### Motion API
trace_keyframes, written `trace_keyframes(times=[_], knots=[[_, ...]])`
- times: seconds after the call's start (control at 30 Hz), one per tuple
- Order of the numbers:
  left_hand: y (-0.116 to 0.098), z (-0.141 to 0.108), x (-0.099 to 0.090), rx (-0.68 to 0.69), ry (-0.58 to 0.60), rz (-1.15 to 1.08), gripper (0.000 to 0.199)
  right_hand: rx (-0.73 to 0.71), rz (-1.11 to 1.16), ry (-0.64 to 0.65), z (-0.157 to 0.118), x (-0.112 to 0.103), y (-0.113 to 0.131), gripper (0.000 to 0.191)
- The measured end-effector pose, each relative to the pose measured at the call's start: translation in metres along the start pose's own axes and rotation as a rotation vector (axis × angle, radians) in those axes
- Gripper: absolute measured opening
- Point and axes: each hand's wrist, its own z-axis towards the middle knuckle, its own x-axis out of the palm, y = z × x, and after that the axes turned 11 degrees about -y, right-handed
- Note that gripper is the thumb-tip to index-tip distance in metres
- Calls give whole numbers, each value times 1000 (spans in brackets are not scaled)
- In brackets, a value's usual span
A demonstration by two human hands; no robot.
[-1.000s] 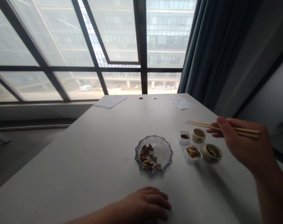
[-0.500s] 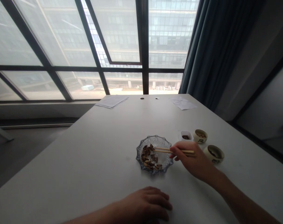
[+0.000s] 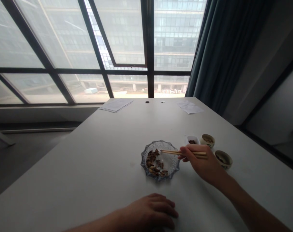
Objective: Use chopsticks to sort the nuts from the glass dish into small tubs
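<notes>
My right hand [image 3: 199, 164] grips a pair of wooden chopsticks [image 3: 182, 152] whose tips reach over a scalloped glass dish [image 3: 172, 164], just right of the heap of brown and tan seeds and shells [image 3: 153, 163] in it. Nothing shows between the tips. My left hand [image 3: 147, 212] lies flat on the white table [image 3: 88, 167] near its front edge, touching nothing else. Behind the right hand are a small white dish of dark bits [image 3: 192, 140] and two small ceramic cups [image 3: 207, 140]. My right hand hides a second white dish.
A second ceramic cup [image 3: 223, 159] stands right of my right hand. Papers [image 3: 116, 105] lie at the table's far edge, with another sheet [image 3: 190, 108] further right. Beyond the table are a large window [image 3: 127, 48] and a dark curtain [image 3: 223, 48].
My right hand has moved left from beside the cups to the glass dish. The chopstick tips have moved from the right of the cups to over the dish. My left hand stays put.
</notes>
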Motion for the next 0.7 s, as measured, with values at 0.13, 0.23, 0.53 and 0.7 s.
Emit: trace_keyframes(times=[0.13,0.23,0.53,0.7], knots=[[-3,1,-2,-12,-2,0,22,23,-24,-239,4,-37,16,43],[-3,1,-2,-9,-3,1,23,12,-114,-470,6,-71,20,40],[-5,3,-4,-17,-3,4,20,-4,-279,-562,10,-102,2,41],[-1,1,-1,-6,-12,-5,21,-25,-264,-583,8,-96,8,41]])
